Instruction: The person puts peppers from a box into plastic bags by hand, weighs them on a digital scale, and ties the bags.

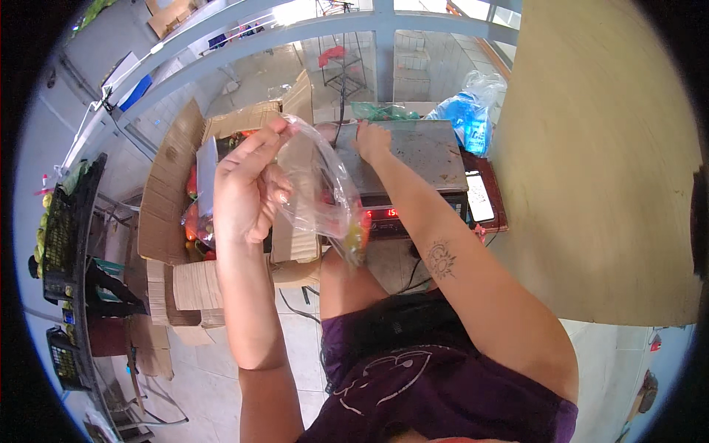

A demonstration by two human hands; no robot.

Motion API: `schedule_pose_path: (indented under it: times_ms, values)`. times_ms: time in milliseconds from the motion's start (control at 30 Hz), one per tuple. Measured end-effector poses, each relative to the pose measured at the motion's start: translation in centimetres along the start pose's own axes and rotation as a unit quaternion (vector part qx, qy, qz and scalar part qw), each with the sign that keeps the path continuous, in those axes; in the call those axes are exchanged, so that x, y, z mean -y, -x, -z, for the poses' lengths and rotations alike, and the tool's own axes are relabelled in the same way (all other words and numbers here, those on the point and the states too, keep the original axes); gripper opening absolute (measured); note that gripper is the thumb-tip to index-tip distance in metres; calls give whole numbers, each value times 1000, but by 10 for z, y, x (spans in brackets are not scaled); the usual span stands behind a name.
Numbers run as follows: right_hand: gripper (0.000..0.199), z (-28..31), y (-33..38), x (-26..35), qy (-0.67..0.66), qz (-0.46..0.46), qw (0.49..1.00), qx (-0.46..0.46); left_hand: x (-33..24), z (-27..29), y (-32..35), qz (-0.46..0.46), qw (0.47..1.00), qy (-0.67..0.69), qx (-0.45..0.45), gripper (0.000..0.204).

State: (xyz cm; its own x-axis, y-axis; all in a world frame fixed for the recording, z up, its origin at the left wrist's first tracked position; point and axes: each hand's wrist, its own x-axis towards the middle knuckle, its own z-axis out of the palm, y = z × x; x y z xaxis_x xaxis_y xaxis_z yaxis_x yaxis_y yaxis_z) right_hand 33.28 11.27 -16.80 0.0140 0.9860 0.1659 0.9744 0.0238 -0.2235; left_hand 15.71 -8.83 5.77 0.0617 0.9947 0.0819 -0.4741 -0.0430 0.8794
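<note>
Left hand (240, 188): raised at chest height, grip closed on the upper edge of a thin, crumpled transparent plastic bag (321, 188). Bag hanging in the air before the scale, yellowish item at its bottom. Right hand (371, 142): fingers spread, resting flat on the grey metal platform of the weighing scale (421, 151), holding nothing. Open brown cardboard box (170, 192) at left.

One clear plastic bag (321, 188) hangs from the left hand (244, 188). One weighing scale (410, 159) lies under the right hand (371, 140). One open cardboard box (173, 192) sits beyond the left hand, and one blue plastic bag (469, 114) lies just right of the right hand. Two black crates (66, 236) stand far left.
</note>
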Motion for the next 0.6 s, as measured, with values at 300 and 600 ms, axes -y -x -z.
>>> schedule_pose_path:
  times_ms: [300, 600]
  values:
    - [34, 13, 5, -14, 29, 60, 996, 65, 7, -10, -10, 20, 1000, -3, 10, 37]
    - [30, 158, 41, -15, -883, 101, 440, 129, 14, -19, -24, 46, 991, -124, 10, 47]
